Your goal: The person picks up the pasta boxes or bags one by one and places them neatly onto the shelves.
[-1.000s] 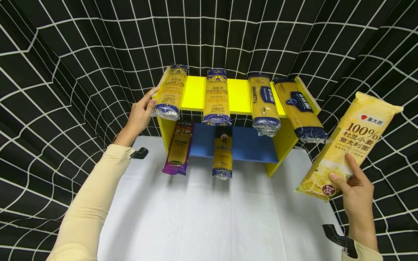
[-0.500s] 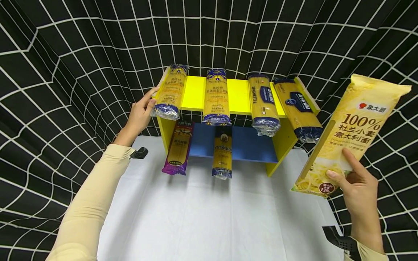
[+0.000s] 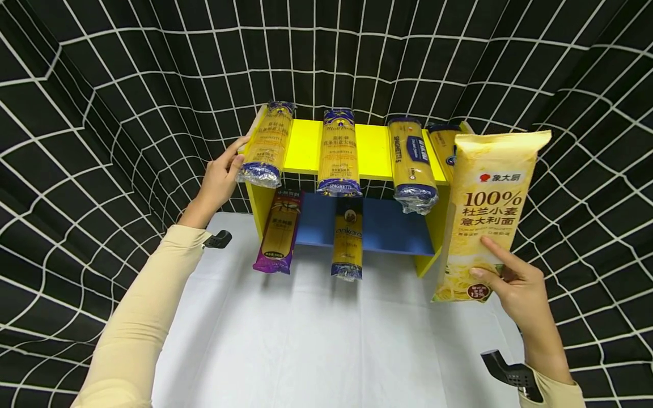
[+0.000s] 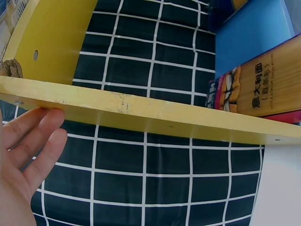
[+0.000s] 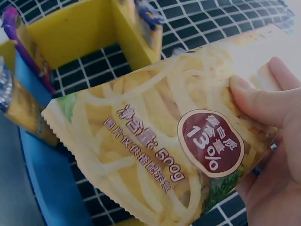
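Note:
My right hand [image 3: 520,289] holds a pale yellow spaghetti packet [image 3: 492,209] by its lower part, in front of the shelf's right end. Thumb and index finger lie on the packet's printed face; in the right wrist view its crimped bottom end [image 5: 70,136] points left. My left hand [image 3: 216,178] rests at the left side of the yellow and blue shelf [image 3: 306,147]. In the left wrist view its fairly straight fingers [image 4: 40,134] touch the outer face of the side panel [image 4: 141,106]. The rightmost top-shelf spaghetti packet [image 3: 444,144] is partly hidden behind the held one.
Other spaghetti packets lie on the top level: one at left [image 3: 267,144], one in the middle [image 3: 339,153], one right of middle [image 3: 412,164]. Below are a purple-ended packet [image 3: 279,232] and an Ankara packet [image 3: 348,238]. White cloth [image 3: 326,340] covers the table; black gridded curtain surrounds it.
My right hand has carried the yellow packet left toward the shelf and turned it more upright, so it now covers much of the rightmost packet. The left hand stays in place.

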Tool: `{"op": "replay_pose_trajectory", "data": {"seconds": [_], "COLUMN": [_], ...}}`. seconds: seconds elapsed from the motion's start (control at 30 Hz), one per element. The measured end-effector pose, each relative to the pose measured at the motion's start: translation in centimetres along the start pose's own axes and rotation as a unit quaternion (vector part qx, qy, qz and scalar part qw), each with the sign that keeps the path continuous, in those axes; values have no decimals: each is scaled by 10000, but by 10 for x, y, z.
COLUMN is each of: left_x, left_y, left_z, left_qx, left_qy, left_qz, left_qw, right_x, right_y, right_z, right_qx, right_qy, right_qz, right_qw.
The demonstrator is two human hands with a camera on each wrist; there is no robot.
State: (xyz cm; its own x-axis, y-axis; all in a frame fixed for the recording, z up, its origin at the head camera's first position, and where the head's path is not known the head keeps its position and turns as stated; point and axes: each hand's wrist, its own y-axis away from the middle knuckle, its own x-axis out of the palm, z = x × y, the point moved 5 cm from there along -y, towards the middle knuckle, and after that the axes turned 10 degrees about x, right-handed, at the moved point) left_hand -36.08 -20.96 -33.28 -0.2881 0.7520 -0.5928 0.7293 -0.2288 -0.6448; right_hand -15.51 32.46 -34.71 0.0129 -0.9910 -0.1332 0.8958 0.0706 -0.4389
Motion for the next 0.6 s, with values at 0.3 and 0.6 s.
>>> {"op": "replay_pose_trajectory", "data": {"seconds": [0.3, 0.6], "left_x": [0, 0], "left_y": [0, 0], "left_z": [0, -1], "left_qx": [-30, -58], "left_qy": [-19, -55], "left_qz": [-5, -24], "left_qw": [10000, 10000], "right_x": [31, 66], "right_y": [-2, -3], "right_z": [-15, -43], "right_qx": [-76, 437], "right_qy": [1535, 1683], "right_qz": [623, 1602], "right_qw": [9861, 9717]}}
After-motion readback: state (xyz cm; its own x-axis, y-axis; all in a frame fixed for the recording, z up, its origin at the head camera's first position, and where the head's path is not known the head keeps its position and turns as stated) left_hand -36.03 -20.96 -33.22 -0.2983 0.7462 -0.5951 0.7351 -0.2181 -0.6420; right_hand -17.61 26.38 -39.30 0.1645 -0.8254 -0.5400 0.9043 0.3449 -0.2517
